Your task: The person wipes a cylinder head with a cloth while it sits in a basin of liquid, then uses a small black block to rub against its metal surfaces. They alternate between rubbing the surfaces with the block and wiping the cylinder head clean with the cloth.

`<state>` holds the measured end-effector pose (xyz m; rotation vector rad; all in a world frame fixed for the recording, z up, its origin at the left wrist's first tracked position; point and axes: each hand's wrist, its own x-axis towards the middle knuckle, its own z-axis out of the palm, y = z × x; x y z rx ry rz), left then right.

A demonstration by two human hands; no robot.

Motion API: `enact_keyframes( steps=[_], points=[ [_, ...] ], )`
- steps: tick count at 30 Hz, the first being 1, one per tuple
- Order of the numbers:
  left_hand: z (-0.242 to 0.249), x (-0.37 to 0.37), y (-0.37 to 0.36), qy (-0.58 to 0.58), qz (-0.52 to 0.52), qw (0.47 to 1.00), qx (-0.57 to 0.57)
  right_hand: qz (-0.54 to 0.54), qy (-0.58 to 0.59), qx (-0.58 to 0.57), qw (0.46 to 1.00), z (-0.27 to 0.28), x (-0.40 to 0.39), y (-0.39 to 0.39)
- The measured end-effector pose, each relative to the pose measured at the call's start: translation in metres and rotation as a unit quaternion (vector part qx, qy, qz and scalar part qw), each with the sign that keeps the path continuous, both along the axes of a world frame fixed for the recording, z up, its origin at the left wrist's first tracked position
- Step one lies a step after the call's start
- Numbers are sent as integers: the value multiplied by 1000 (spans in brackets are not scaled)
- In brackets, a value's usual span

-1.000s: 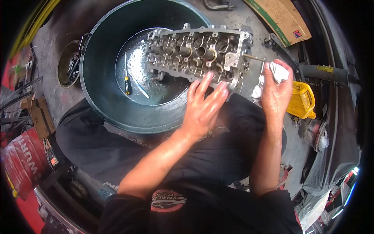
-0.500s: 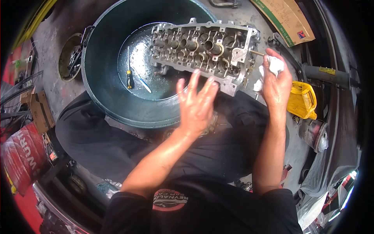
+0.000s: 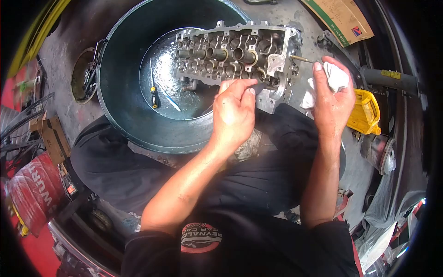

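Note:
A bare metal cylinder head [image 3: 244, 56] rests tilted across the rim of a big dark green tub [image 3: 121, 111], its valve side facing up. My left hand [image 3: 233, 111] is at its near edge, fingers curled, index finger and thumb tips close together; a dark patch shows by the tips, and I cannot tell whether it is held. My right hand [image 3: 333, 99] is closed round a crumpled white rag [image 3: 337, 77], right of the head. A thin metal rod [image 3: 302, 59] runs from the head's right end to my right thumb and index finger.
Inside the tub lie a yellow-and-black screwdriver [image 3: 154, 96] and a blue-and-white slim tool [image 3: 169, 97] in shiny liquid. A yellow plastic container [image 3: 364, 113] stands at right, a cardboard box [image 3: 341, 21] behind. A small bucket [image 3: 83, 76] sits left, near a red Würth bag [image 3: 36, 189].
My left hand has gone from spread fingers to curled ones at the head's near edge. My right hand has shifted slightly right with the rag, showing more of the rod.

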<state>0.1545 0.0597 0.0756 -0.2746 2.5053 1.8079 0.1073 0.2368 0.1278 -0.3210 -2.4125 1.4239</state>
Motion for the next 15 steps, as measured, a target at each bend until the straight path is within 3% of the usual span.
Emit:
enact_keyframes(
  steps=[3,7,11,13,15],
  points=[
    [-1,-8,-4,-125,58,976,168,1,7,-20,1000,1,-3,-1],
    [3,-2,3,39,21,998,-48,1,18,12,1000,-1,-5,1],
    [6,-3,-16,-24,76,993,83,41,11,1,999,-1,-2,-2],
    [1,2,-39,-23,117,989,88,92,0,-10,996,-1,4,-7],
    [-12,8,-62,-5,151,986,65,255,79,213,940,2,9,-25]
  ],
)
